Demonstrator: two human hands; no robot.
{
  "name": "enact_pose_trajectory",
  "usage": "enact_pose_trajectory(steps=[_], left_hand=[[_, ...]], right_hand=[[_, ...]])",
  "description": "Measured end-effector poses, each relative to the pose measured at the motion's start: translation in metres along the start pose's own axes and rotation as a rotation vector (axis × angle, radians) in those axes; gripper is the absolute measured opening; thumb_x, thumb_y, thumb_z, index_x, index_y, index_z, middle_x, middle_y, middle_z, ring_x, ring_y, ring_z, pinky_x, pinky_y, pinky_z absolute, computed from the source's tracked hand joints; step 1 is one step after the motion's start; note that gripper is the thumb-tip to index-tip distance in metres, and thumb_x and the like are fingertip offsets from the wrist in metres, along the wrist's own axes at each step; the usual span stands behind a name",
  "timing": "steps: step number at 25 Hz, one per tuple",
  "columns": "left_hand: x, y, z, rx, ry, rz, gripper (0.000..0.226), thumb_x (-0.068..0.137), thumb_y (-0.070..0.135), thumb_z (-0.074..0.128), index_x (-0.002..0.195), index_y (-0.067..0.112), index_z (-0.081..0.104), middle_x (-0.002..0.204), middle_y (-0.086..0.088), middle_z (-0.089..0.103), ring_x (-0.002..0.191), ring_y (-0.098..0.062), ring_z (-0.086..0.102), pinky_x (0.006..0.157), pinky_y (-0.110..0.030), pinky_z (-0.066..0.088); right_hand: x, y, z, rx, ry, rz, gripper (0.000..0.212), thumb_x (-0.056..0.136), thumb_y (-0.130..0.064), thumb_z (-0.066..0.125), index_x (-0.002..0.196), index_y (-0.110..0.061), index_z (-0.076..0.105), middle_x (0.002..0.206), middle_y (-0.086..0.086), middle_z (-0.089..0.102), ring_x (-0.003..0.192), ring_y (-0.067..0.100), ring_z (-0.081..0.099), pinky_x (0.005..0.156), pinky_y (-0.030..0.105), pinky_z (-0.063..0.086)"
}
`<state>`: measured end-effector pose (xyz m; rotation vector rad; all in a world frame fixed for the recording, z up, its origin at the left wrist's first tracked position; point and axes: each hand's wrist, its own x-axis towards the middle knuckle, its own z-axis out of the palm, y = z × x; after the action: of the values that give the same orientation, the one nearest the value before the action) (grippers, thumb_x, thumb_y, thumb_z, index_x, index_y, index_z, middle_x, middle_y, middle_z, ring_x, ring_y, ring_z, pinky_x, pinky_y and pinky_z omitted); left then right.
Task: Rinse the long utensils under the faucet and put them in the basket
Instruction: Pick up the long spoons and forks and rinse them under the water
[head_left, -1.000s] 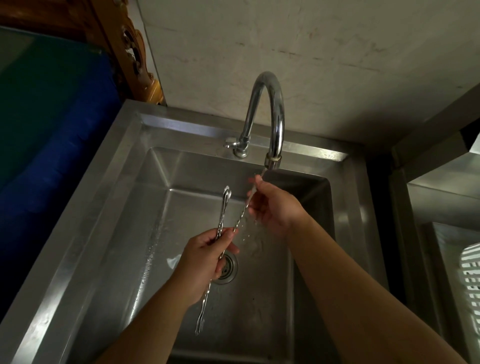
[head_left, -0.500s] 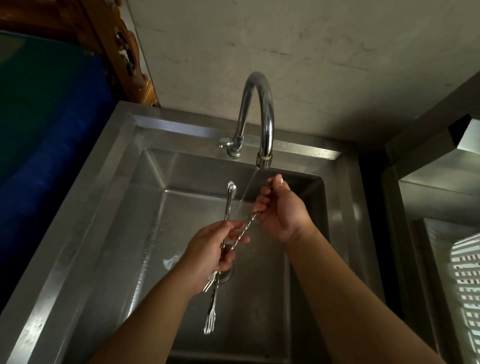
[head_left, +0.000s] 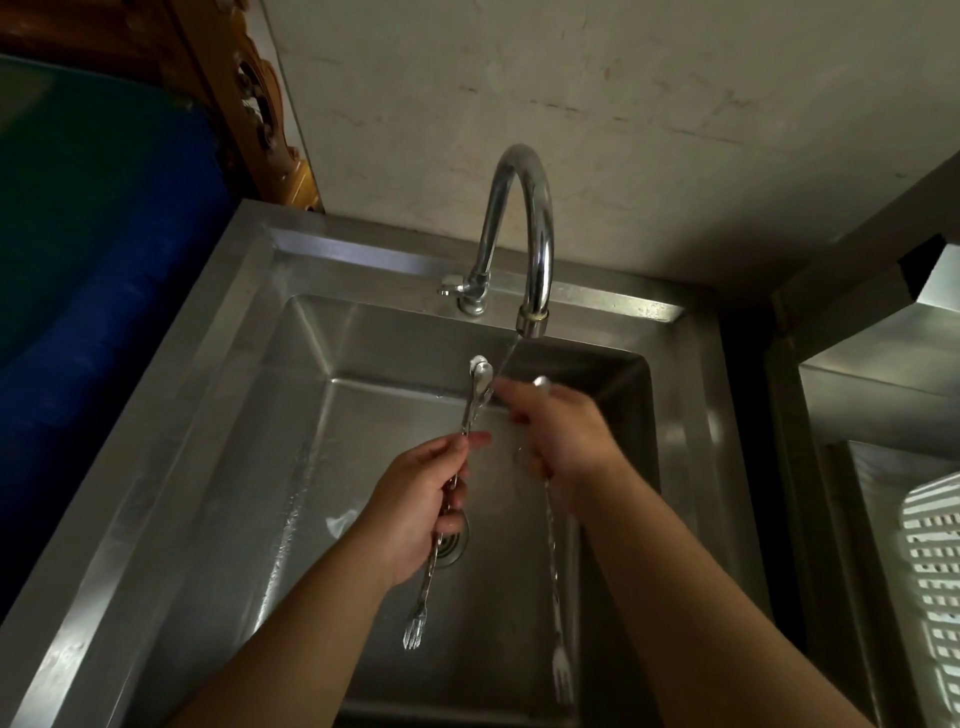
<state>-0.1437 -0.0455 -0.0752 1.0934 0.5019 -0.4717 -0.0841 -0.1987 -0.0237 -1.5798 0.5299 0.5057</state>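
Observation:
Water runs from the curved chrome faucet (head_left: 537, 249) into the steel sink (head_left: 291, 467). My left hand (head_left: 421, 504) grips a bundle of long steel utensils (head_left: 475, 405) around the middle, spoon ends up near the stream and a fork end hanging low. My right hand (head_left: 561, 436) holds a separate long twisted fork (head_left: 555, 587) upright, its tines pointing down over the sink's front right. The white slotted basket (head_left: 935, 587) sits at the far right edge, partly cut off.
A drain (head_left: 452, 548) lies behind my left hand. A second steel basin (head_left: 878, 415) stands to the right and holds the basket. A blue surface (head_left: 104, 291) and carved wood (head_left: 260, 119) lie to the left. A plaster wall rises behind the faucet.
My right hand has pulled one long fork away from the bundle and turned it upright, tines down. My left hand still holds the other utensils near the stream.

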Motion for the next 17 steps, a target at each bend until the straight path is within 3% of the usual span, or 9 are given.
enact_pose_trajectory(steps=[2,5,8,12,15,17], left_hand=[[0.001,0.0,0.001,0.01,0.021,0.006,0.022,0.099,0.021,0.061,0.098,0.02,0.083,0.061,0.009,0.058,0.048,-0.005,0.047,0.035,-0.018,0.028],[0.0,-0.001,0.0,0.019,0.059,0.011,0.017,0.095,0.019,0.067,0.091,0.022,0.083,0.061,0.007,0.065,0.046,-0.006,0.05,0.034,-0.018,0.029],[0.001,-0.002,-0.002,-0.004,0.089,0.026,0.014,0.093,0.019,0.07,0.083,0.022,0.079,0.065,0.003,0.069,0.046,-0.008,0.053,0.034,-0.019,0.031],[0.002,0.001,-0.002,0.003,0.113,0.046,0.018,0.096,0.023,0.067,0.08,0.023,0.074,0.073,0.001,0.075,0.054,-0.012,0.067,0.041,-0.025,0.049],[0.002,0.003,-0.003,-0.017,0.125,0.044,0.01,0.097,0.021,0.065,0.091,0.015,0.07,0.081,0.0,0.079,0.056,-0.014,0.07,0.045,-0.028,0.055],[0.002,0.002,-0.006,0.002,0.123,0.047,0.007,0.097,0.019,0.066,0.096,0.013,0.069,0.088,-0.001,0.081,0.056,-0.012,0.069,0.045,-0.026,0.054]], right_hand=[[-0.004,0.016,0.012,-0.046,-0.063,0.012,0.031,0.08,-0.042,0.084,0.083,-0.013,0.076,0.069,-0.003,0.069,0.039,0.006,0.04,0.039,0.022,0.03],[0.003,0.023,0.019,-0.081,-0.012,0.012,0.025,0.079,-0.037,0.086,0.075,-0.014,0.078,0.051,-0.009,0.064,0.034,0.002,0.044,0.037,0.018,0.031],[0.01,0.024,0.022,-0.096,-0.005,0.025,0.023,0.079,-0.037,0.086,0.08,-0.016,0.079,0.041,-0.013,0.056,0.03,-0.001,0.045,0.037,0.019,0.034],[0.012,0.021,0.026,-0.065,-0.021,0.025,0.023,0.083,-0.043,0.083,0.086,-0.02,0.083,0.067,-0.009,0.077,0.059,0.012,0.068,0.06,0.033,0.055],[0.017,0.017,0.025,-0.075,0.005,0.012,0.022,0.085,-0.044,0.081,0.086,-0.022,0.081,0.068,-0.01,0.077,0.038,-0.003,0.053,0.05,0.027,0.042],[0.02,0.015,0.024,-0.071,0.014,0.005,0.025,0.086,-0.045,0.08,0.092,-0.02,0.08,0.068,-0.01,0.075,0.034,-0.005,0.05,0.049,0.026,0.041]])
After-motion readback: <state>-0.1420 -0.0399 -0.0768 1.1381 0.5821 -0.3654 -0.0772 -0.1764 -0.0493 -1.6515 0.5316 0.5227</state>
